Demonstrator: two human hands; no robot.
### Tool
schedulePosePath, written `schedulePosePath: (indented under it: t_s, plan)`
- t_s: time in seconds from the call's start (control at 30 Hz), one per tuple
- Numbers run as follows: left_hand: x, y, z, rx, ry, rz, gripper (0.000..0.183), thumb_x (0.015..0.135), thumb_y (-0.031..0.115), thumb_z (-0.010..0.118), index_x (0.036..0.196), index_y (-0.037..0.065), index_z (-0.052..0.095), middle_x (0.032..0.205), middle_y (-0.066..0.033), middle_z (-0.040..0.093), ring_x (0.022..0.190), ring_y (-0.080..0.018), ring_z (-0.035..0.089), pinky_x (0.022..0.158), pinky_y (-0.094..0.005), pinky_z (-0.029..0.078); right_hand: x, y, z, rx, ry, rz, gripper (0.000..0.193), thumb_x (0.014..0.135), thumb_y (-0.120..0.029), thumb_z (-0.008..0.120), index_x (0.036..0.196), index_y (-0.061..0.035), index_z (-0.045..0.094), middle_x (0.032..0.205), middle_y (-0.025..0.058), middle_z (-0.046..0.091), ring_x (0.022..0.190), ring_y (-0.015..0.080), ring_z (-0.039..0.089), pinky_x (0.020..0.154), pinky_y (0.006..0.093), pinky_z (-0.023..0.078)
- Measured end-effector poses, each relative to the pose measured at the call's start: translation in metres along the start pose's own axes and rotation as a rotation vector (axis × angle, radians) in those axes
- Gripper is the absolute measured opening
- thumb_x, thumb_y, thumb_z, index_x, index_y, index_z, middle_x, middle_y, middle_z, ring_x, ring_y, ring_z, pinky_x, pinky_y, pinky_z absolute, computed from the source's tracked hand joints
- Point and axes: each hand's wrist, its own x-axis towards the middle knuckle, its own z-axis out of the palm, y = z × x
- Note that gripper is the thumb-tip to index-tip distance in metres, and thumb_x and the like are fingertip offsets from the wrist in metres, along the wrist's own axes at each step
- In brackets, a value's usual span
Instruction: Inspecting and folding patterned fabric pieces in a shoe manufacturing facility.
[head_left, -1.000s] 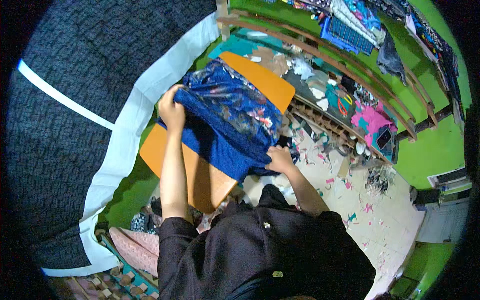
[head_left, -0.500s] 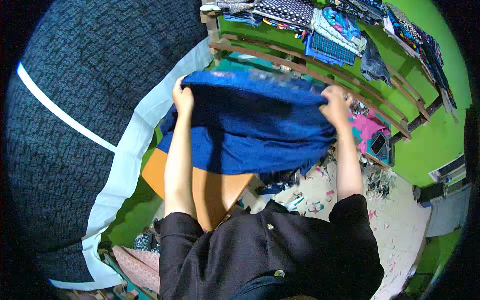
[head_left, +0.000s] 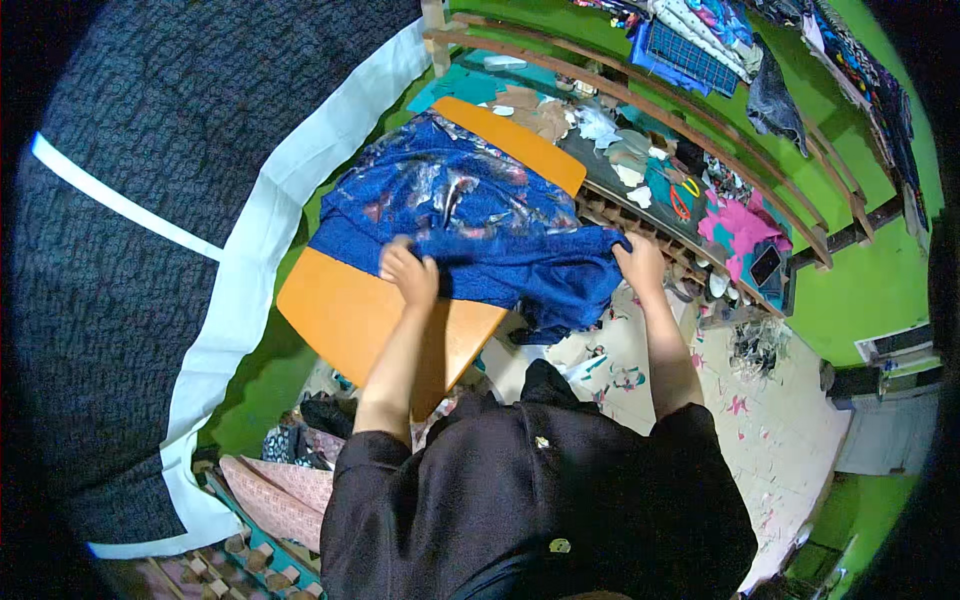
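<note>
A blue cloth with a shiny patterned patch is spread over an orange board, and its right part hangs past the board's edge. My left hand is at the near edge of the cloth, its fingers curled on the fabric. At the right corner, my right hand pinches the edge and holds it out beyond the board. A fold runs across the cloth between both hands. The board shows bare at its far end and along its near side.
Behind the board a low bench carries fabric scraps, orange-handled scissors, pink cloth and a dark phone. Folded clothes hang on a wooden rack. Scraps litter the floor. A dark curtain with white edging fills the left.
The cloth, held up and stretched between both hands, has come down onto the board, uncovering its patterned side. Both hands moved nearer; the left also shifted right.
</note>
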Motion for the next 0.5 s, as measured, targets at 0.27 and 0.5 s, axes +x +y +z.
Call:
schedulePosePath:
  t_s: [0.27, 0.5]
  plan:
    - [-0.093, 0.034, 0.007, -0.194, -0.439, 0.668, 0.025, 0.072, 0.026, 0.060, 0.094, 0.015, 0.059, 0.090, -0.0054, 0.052, 0.090, -0.0221, 0.049, 0.077, -0.0381, 0.033, -0.001, -0.011, 0.023, 0.364, -0.380, 0.094, 0.026, 0.065, -0.023, 0.059, 0.080, -0.0019, 0.062, 0.073, 0.0198, 0.060, 0.074, 0.0317, 0.059, 0.068, 0.0357, 0.045]
    - [-0.085, 0.012, -0.001, -0.074, -0.691, 0.707, 0.011, 0.073, 0.022, 0.057, 0.080, 0.015, 0.064, 0.072, -0.0017, 0.055, 0.082, -0.0184, 0.054, 0.081, -0.0367, 0.035, -0.019, -0.029, 0.066, 0.544, -0.705, -0.104, 0.041, 0.061, -0.028, 0.072, 0.086, 0.0014, 0.059, 0.080, 0.0110, 0.061, 0.077, 0.0176, 0.057, 0.069, 0.0306, 0.043]
